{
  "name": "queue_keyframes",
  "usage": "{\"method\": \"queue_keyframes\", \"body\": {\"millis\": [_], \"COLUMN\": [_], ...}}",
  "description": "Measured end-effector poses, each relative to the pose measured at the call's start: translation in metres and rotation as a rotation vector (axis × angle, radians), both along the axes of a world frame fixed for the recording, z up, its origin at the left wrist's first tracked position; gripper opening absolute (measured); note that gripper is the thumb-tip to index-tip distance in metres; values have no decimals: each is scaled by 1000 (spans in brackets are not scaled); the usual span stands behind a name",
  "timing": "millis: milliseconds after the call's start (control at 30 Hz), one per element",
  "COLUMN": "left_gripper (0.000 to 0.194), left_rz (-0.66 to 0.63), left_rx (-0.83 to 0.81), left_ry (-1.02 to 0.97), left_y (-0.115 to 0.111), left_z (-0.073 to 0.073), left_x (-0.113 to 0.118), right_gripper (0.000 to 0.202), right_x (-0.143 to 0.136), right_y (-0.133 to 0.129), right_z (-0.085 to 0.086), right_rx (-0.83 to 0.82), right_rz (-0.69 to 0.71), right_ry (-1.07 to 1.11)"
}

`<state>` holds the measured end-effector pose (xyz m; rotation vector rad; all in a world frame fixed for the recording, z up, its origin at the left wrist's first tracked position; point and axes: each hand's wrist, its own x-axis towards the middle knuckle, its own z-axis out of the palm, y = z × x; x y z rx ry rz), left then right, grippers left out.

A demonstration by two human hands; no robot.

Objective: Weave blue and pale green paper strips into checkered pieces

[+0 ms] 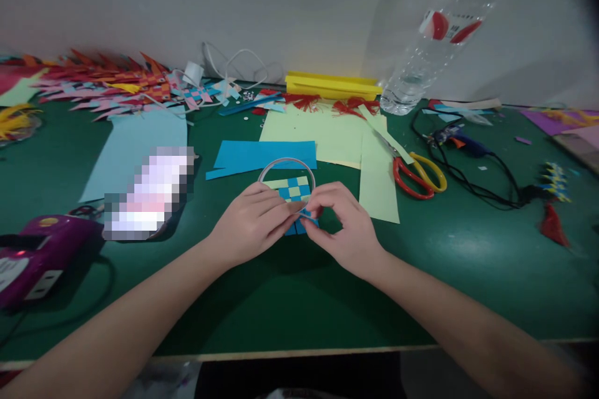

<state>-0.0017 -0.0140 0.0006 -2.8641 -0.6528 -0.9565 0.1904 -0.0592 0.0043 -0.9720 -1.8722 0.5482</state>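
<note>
A thin whitish ring (287, 160), which looks like a narrow roll of tape, stands between my two hands. My left hand (250, 218) is closed on its near left side, the fingers pressed together. My right hand (346, 227) pinches at the ring's near right side with thumb and forefinger, close to the left fingertips. What exactly lies between the fingertips is too small to make out. Beneath the ring is a woven paper check (299, 187) of blue and pale green strips, partly covered by my fingers.
Behind lie blue paper (266, 154) and pale green sheets (304, 131). Scissors (416, 177) and a glue gun (461, 139) with a black cord are right, near a tilted plastic bottle (435, 43). A phone (150, 193) and a purple power strip (47, 255) are left.
</note>
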Motion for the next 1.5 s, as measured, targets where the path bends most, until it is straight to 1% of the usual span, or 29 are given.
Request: {"method": "queue_keyframes", "body": {"millis": [133,233,367,533,633,700,800,867,933,1067,1300,1333,1400,1500], "left_gripper": [9,6,6,5,8,10,14,14,12,9,12,13,18,21], "left_rz": [10,37,46,49,61,62,49,30,11,-3,28,46,148,472], "left_rx": [0,-9,-10,18,28,-16,-110,-152,-191,-231,-203,-202,-214,-167], "left_ry": [17,27,27,14,3,-19,-58,-79,-103,-131,-127,-123,-128,-202], "left_y": [-2,-2,-3,-4,-4,-5,-6,-6,-6,-5,-7,-4,5,28], "left_z": [0,0,1,0,1,2,5,8,10,11,12,13,13,8], "left_x": [2,2,2,3,4,5,7,7,6,5,8,6,-2,-23], "right_gripper": [11,10,10,12,10,11,11,9,8,6,8,9,8,4], "right_x": [2,4,6,5,5,5,5,6,7,8,8,7,6,3], "right_y": [2,3,3,5,6,7,5,3,1,-2,-1,-2,-5,-9], "right_z": [-3,-4,-6,-6,-5,-4,-2,0,3,9,11,11,10,10], "right_rx": [102,122,136,207,249,310,462,559,615,669,703,704,707,711], "right_rz": [14,-1,-5,1,-18,-25,-34,-35,-23,-5,-14,-4,28,54], "right_ry": [-111,-165,-179,-245,-283,-301,-327,-358,-403,-466,-452,-448,-432,-392]}}
